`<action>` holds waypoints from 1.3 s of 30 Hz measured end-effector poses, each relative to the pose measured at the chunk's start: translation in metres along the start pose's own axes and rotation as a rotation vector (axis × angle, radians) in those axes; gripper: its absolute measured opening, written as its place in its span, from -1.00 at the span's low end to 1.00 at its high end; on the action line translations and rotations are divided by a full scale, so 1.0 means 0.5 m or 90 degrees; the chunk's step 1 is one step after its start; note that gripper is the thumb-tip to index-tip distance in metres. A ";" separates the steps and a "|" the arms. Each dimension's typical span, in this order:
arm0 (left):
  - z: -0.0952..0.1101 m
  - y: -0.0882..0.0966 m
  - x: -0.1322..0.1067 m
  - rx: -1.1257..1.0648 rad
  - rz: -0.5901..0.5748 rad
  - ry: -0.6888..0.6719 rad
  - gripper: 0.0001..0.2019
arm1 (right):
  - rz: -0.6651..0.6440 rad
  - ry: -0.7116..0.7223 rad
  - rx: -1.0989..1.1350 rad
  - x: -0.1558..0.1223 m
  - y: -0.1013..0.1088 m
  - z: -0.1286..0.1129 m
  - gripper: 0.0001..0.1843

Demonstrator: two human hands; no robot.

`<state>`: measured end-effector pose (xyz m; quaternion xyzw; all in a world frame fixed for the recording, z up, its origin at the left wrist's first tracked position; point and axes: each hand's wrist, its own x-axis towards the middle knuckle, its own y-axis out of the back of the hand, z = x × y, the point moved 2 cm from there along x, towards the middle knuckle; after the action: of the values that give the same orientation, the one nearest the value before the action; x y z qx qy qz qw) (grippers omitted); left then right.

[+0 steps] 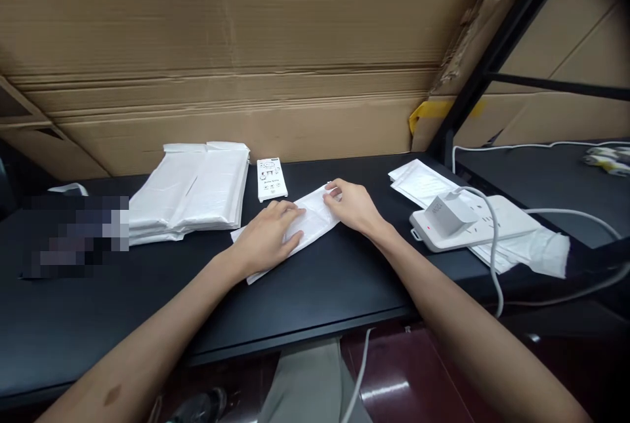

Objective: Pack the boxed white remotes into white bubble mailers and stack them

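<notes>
- The left hand [266, 239] lies palm down, fingers loosely spread, pressing on a flat white paper-like packet [311, 218], not closing on it.
- The right hand [354, 206] rests on the packet's far end with fingers curled; whether they pinch it, I cannot tell.
- The packet lies slantwise between both hands on a black desk [315, 298].
- Beyond the left hand stands a white printed card box [272, 179]; further left, a stack of white flat packets [191, 190].
- Right of the right hand sits a white power strip [472, 223] with a grey-white plug charger [445, 215], lying over more white packets [423, 180].
- Behind everything rises a corrugated brown cardboard wall [221, 29].
</notes>
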<state>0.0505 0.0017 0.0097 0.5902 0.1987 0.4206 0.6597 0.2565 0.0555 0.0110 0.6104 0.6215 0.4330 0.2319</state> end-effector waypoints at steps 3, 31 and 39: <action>0.005 0.001 0.000 0.007 -0.004 0.004 -0.57 | -0.005 -0.020 0.064 0.002 0.005 0.004 -0.71; 0.002 0.007 0.000 0.048 0.013 0.046 -0.41 | -0.078 -0.007 0.304 0.013 0.005 0.017 -0.64; 0.003 0.007 -0.001 0.099 -0.001 0.057 -0.32 | 0.047 -0.074 0.285 0.024 0.009 0.041 -0.68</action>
<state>0.0502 0.0001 0.0133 0.6200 0.2602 0.4297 0.6027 0.2737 0.0717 0.0070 0.6925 0.6651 0.2567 0.1102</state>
